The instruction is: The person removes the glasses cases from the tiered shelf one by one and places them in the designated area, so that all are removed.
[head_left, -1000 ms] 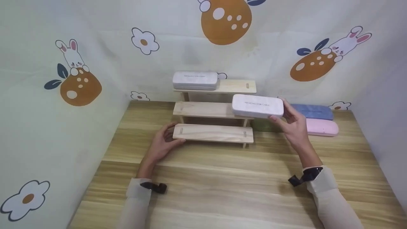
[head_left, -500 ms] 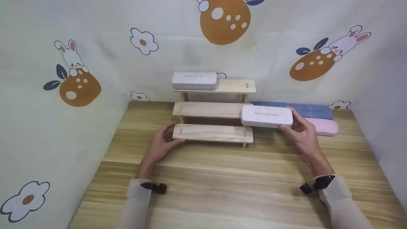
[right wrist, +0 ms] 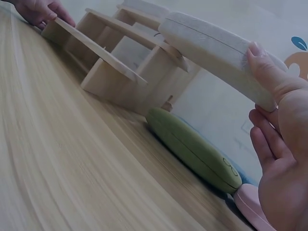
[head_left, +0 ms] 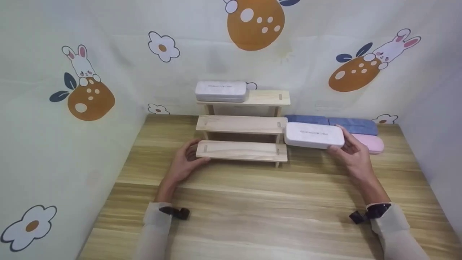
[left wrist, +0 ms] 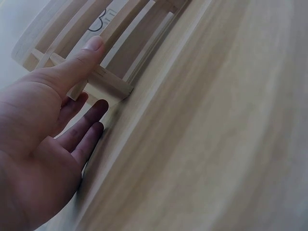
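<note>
A white glasses case with small lettering on its lid is pinched at its right end by my right hand. In the right wrist view it hangs in the air above a green glasses case, beside the rack's right side. My left hand grips the left end of the lowest tier of a three-tier wooden display rack, its thumb at the front edge and fingers behind. On the top tier, at the left, rests a second pale glasses case.
Right of the rack, two blue glasses cases lie along the back of the wooden table. A pink glasses case sits in front of them, partly behind my right hand. A printed cloth hangs behind.
My right hand has carried the white glasses case right and down, away from in front of the middle tier. The left hand has stayed put on the rack.
</note>
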A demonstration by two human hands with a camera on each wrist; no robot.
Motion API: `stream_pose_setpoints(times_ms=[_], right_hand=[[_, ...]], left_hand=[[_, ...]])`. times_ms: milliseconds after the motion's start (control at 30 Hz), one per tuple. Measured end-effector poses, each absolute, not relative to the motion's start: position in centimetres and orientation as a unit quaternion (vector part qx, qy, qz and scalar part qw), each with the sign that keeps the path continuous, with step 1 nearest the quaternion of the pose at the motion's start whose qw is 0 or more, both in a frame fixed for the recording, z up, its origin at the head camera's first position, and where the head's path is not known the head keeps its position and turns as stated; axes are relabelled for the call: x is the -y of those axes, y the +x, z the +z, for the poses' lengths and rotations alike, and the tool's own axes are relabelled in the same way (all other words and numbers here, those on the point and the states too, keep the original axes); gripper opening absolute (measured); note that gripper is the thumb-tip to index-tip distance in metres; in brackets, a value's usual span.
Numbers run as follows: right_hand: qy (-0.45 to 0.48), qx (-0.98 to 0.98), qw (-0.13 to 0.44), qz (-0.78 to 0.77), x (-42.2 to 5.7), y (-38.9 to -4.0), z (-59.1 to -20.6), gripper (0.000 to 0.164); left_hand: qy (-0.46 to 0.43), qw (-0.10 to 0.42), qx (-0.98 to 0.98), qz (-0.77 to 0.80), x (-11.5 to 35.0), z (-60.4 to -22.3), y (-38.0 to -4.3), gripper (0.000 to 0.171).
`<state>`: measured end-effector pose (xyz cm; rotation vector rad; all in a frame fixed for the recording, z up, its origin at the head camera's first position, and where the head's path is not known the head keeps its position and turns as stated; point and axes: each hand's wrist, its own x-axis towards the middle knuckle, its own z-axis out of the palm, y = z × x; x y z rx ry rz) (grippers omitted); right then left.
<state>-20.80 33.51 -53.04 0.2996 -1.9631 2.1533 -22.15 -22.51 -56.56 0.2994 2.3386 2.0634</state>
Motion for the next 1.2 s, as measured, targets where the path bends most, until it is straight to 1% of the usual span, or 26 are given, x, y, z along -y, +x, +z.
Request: stream_pose_setpoints(times_ms=[433, 567, 1200], right_hand=[[0.088, 0.678, 0.098, 0.723, -35.2, -20.1, -53.5, 0.073], [0.089, 0.685, 0.088, 0.718, -35.7, -19.8, -53.9, 0.072], [0.119, 0.72, 0.057, 0.681, -37.0, -19.7, -55.8, 0.073]], left_hand=[[0.088, 0.004, -0.752, 0.653, 22.5, -56.6, -22.2, 0.083], [0.088, 0.003, -0.758, 0.647, 22.6, -56.6, -22.2, 0.083], [0.101, -0.002, -0.755, 0.647, 22.6, -56.7, -22.2, 0.082]])
